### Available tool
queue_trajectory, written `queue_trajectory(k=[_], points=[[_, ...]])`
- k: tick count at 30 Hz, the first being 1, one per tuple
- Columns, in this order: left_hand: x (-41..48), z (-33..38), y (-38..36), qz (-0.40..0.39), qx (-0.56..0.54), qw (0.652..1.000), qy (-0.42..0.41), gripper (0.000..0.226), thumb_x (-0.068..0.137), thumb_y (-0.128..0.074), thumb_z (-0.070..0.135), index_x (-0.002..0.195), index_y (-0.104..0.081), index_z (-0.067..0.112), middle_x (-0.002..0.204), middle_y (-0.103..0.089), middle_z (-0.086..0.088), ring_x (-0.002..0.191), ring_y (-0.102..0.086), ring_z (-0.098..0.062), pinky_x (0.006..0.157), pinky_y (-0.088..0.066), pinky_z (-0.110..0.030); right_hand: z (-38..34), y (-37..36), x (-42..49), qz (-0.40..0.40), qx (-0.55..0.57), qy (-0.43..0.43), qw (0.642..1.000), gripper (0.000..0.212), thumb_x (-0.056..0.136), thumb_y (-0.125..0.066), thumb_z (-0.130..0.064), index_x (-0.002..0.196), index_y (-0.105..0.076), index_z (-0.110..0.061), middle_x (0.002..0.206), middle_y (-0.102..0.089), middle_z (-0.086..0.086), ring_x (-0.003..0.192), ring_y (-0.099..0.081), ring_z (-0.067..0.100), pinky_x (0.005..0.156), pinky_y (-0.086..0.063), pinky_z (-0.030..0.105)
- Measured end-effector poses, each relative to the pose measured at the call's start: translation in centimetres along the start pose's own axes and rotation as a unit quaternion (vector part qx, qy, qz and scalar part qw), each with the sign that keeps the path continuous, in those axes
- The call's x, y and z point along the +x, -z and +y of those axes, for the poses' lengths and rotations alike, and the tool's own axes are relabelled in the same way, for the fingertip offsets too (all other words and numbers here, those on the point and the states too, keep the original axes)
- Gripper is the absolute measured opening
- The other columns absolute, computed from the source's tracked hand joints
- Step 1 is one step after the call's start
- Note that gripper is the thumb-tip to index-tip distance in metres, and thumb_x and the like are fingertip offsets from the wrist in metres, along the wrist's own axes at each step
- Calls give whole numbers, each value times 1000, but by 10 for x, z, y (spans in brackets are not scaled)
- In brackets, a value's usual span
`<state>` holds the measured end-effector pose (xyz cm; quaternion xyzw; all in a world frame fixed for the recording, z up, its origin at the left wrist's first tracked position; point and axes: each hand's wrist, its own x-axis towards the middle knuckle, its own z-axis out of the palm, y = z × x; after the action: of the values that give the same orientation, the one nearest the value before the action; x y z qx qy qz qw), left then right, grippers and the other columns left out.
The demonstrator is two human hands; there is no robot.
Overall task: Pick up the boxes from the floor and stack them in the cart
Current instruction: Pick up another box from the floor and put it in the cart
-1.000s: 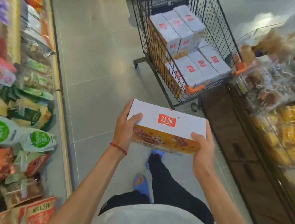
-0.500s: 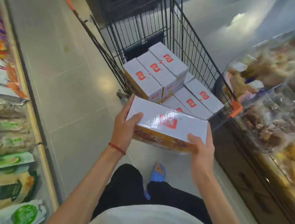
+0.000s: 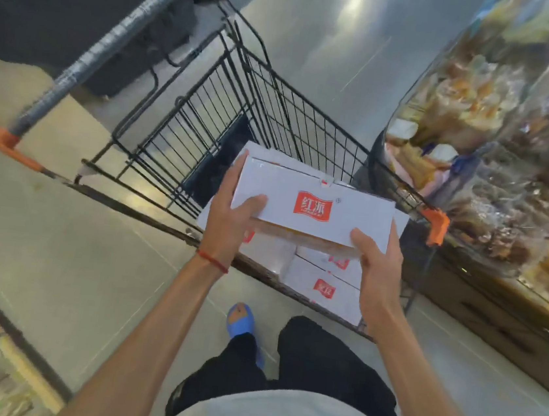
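Both hands hold one white box (image 3: 314, 205) with a red logo on its lid. It sits level between them and is above the basket of the wire shopping cart (image 3: 276, 115). The left hand (image 3: 231, 216) grips the box's left end, with the thumb laid across the lid and the fingers curled round the far edge. A red string bracelet (image 3: 214, 262) circles that wrist. The right hand (image 3: 376, 264) grips the near right corner, thumb on top and fingers tucked underneath out of sight.

Directly under the hands, more boxes (image 3: 322, 288) of the same kind lie stacked in the cart with their logos facing up. Another white lid (image 3: 265, 153) shows just past the left fingertips. The cart's grey handle (image 3: 103, 48) with its orange end caps runs well off to the left of the left hand. An orange corner cap (image 3: 437, 226) sits just right of the right hand.

Beyond that cap, to the right of the right hand, stands a display of bagged baked goods (image 3: 501, 131). Below the forearms are dark trousers and a blue slipper (image 3: 241, 320) on the grey tiled floor (image 3: 56, 251).
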<state>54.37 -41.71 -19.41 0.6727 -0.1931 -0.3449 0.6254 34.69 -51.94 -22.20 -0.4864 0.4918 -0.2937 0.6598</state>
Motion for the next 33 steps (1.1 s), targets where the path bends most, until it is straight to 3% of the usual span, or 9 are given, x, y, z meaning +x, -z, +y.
queue_trajectory(k=[3, 11, 16, 20, 24, 27, 30, 33], points=[[47, 13, 7, -31, 0, 999, 12, 69, 92, -59, 4, 154, -36, 25, 137, -62, -1, 119, -65, -18, 96, -56, -36, -8, -21, 22, 20, 4, -12, 1000, 91, 79, -75, -52, 157, -35, -29, 141, -63, -6, 129, -61, 21, 109, -47, 59], [163, 18, -8, -101, 54, 993, 42, 57, 97, -53, 6, 151, -36, 10, 133, -60, -21, 117, -63, -41, 93, -55, -57, -26, -42, 107, 22, -10, 24, 999, 72, 91, -66, -40, 156, -35, -30, 143, -59, -9, 130, -58, 8, 111, -49, 38], [205, 11, -17, -95, 79, 991, 56, 56, 99, -56, 15, 151, -35, 10, 131, -61, -17, 115, -66, -31, 85, -58, -38, -24, -47, 149, 12, -27, 24, 999, 67, 101, -64, -24, 158, -29, -28, 143, -57, -7, 124, -58, -1, 93, -52, 13], [235, -2, -16, -94, 107, 987, 71, 56, 99, -59, 26, 150, -38, 17, 128, -64, -10, 114, -68, -25, 90, -59, -46, -16, -56, 175, 10, -48, 2, 999, 70, 102, -63, -27, 160, -24, -28, 145, -54, -6, 126, -57, -1, 90, -52, 11], [262, -24, -11, -99, 120, 984, 92, 53, 97, -63, 32, 146, -44, 23, 127, -65, -7, 114, -67, -23, 92, -59, -49, -2, -68, 195, 20, -58, -30, 998, 72, 102, -60, -25, 162, -19, -28, 139, -54, -12, 113, -56, -18, 81, -50, 5], [281, -44, -9, -102, 128, 980, 112, 50, 96, -63, 26, 144, -47, 27, 127, -65, -1, 113, -66, -15, 90, -60, -36, 12, -81, 207, 29, -61, -60, 996, 72, 102, -60, -27, 162, -19, -28, 141, -54, -5, 108, -59, -18, 78, -52, 8], [299, -63, -4, -100, 146, 975, 133, 50, 97, -62, 17, 143, -46, 31, 123, -64, 8, 105, -65, 0, 81, -57, -18, 32, -94, 216, 49, -77, -88, 992, 74, 100, -64, -38, 160, -20, -35, 146, -54, -7, 121, -59, -2, 93, -55, 23], [316, -86, 4, -117, 174, 965, 156, 44, 96, -62, 18, 135, -50, 35, 122, -65, 10, 108, -65, -3, 90, -57, -28, 50, -104, 226, 66, -99, -110, 987, 75, 98, -65, -44, 158, -20, -43, 143, -55, -13, 125, -59, 8, 101, -56, 35]])
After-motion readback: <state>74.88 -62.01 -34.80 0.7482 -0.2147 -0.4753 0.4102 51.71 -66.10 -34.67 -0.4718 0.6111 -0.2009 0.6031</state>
